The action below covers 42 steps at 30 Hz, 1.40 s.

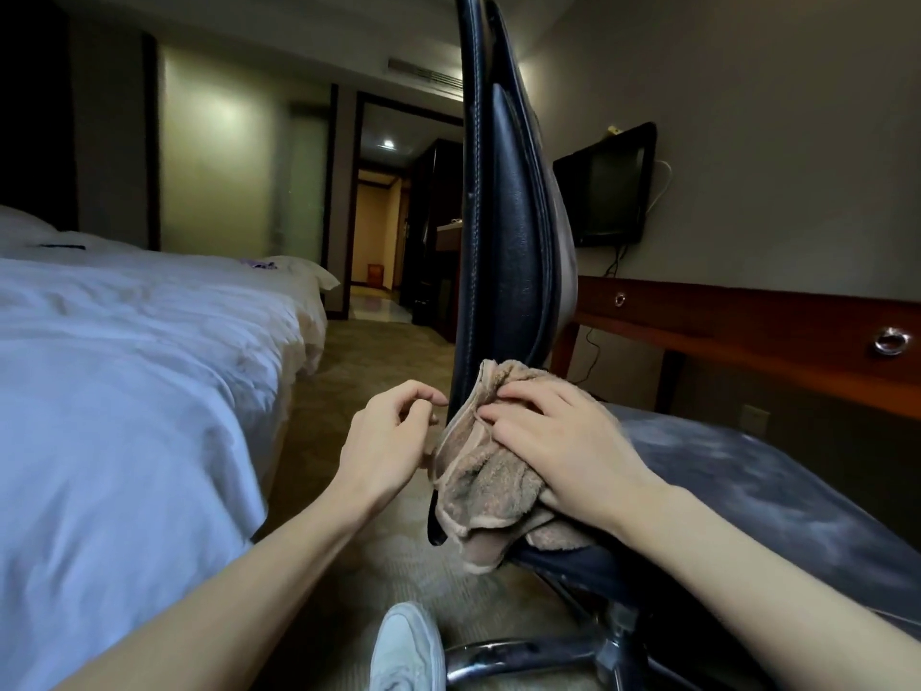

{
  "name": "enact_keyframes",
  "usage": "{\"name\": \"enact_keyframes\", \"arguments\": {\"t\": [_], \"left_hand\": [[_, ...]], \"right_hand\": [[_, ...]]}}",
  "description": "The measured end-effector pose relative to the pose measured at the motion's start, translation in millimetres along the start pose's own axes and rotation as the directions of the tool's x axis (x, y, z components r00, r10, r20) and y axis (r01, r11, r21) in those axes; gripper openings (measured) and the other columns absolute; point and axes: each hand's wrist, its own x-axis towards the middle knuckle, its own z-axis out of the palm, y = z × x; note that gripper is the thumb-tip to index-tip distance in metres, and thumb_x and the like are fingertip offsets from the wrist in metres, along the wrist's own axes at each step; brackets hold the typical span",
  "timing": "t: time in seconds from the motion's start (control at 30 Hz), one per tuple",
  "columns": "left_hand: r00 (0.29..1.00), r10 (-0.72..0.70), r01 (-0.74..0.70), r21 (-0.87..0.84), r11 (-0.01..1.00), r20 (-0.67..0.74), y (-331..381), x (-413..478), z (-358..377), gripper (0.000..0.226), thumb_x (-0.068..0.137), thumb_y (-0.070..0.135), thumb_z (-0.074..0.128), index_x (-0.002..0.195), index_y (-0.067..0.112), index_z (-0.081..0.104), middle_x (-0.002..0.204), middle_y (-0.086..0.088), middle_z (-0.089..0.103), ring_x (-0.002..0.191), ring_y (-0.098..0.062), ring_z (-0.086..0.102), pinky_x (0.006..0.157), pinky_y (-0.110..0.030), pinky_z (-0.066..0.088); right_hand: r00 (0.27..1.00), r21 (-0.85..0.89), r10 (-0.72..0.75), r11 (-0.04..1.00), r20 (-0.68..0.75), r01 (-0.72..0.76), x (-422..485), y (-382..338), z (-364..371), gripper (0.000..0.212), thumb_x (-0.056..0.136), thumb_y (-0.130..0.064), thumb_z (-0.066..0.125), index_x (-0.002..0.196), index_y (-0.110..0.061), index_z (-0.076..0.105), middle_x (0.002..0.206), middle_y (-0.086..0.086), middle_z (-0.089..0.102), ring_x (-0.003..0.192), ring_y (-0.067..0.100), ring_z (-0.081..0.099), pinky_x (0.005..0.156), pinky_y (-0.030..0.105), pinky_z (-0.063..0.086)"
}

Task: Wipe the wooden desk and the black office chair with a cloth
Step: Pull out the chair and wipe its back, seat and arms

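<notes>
Head view: the right hand lies flat, fingers spread and nearly straight, pressing the cloth into the crease where the back of the chair meets the seat. The cloth bunches under the palm and hangs off the seat's edge below the hand. The left hand, just beside the cloth, has loosely curled fingers and holds nothing; whether its fingertips touch the back's edge is unclear. The desk runs well beyond the right hand, along the wall.

The step in hand looks like wiping the chair at the foot of its back. The next move likely calls for firm pressure and a sweep across the dusty-looking seat to the right, with the left hand steadying the back.
</notes>
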Motion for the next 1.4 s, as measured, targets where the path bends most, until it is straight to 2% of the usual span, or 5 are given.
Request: {"name": "enact_keyframes", "arguments": {"t": [0.4,0.57,0.83,1.1,1.4], "left_hand": [[0.999,-0.032,0.032,0.006,0.999,-0.002,-4.1,2.0,0.0,0.032,0.104,0.023,0.047,0.096,0.041,0.072,0.089,0.008,0.076,0.09,-0.016,0.07,0.083,-0.035,0.055],[0.996,0.09,-0.093,0.122,0.988,0.024,-3.3,-2.9,6.4,0.03,0.1,0.027,0.053,0.119,0.037,0.074,0.082,0.03,0.061,0.084,0.016,0.061,0.069,-0.02,0.047],[0.985,0.122,-0.154,0.318,0.935,0.119,-18.2,-4.5,9.7,0.057,0.098,0.041,0.054,0.154,0.038,0.044,0.14,0.008,0.058,0.13,-0.012,0.049,0.093,-0.036,0.048],[0.99,0.044,-0.069,0.184,0.98,0.135,-13.5,-1.3,12.7,0.053,0.09,0.04,0.06,0.141,0.051,0.056,0.081,0.011,0.076,0.045,-0.002,0.05,0.059,-0.028,0.051],[0.988,-0.099,0.123,-0.217,0.968,0.116,12.8,18.9,14.3,0.051,0.089,0.073,0.025,0.077,0.05,0.069,0.087,0.025,0.072,0.1,-0.003,0.065,0.091,-0.027,0.044]], "right_hand": [[0.824,0.02,0.36,0.92,-0.436,-0.392,-20.1,48.7,-32.4,0.044,0.061,-0.005,0.075,0.104,-0.007,0.068,0.101,0.012,0.068,0.096,0.033,0.056,0.08,0.04,0.037],[0.864,-0.018,0.318,0.936,-0.391,-0.352,-31.2,45.4,-26.8,0.037,0.076,-0.019,0.059,0.111,-0.01,0.07,0.12,0.009,0.064,0.11,0.033,0.054,0.091,0.04,0.036],[0.997,-0.118,0.027,0.992,-0.075,-0.036,-15.8,-10.4,28.8,0.04,0.066,-0.01,0.079,0.105,-0.017,0.073,0.113,0.003,0.071,0.113,0.03,0.063,0.103,0.041,0.036],[0.981,-0.055,0.19,0.98,-0.038,-0.192,-17.8,-22.8,37.6,0.055,0.07,-0.017,0.081,0.124,-0.018,0.067,0.128,0.002,0.067,0.12,0.027,0.06,0.107,0.043,0.04],[0.654,0.324,0.658,0.753,-0.373,-0.573,5.8,-12.2,19.9,0.057,0.068,0.005,0.061,0.119,-0.022,0.063,0.117,-0.001,0.06,0.108,0.023,0.052,0.084,0.032,0.033]]}}
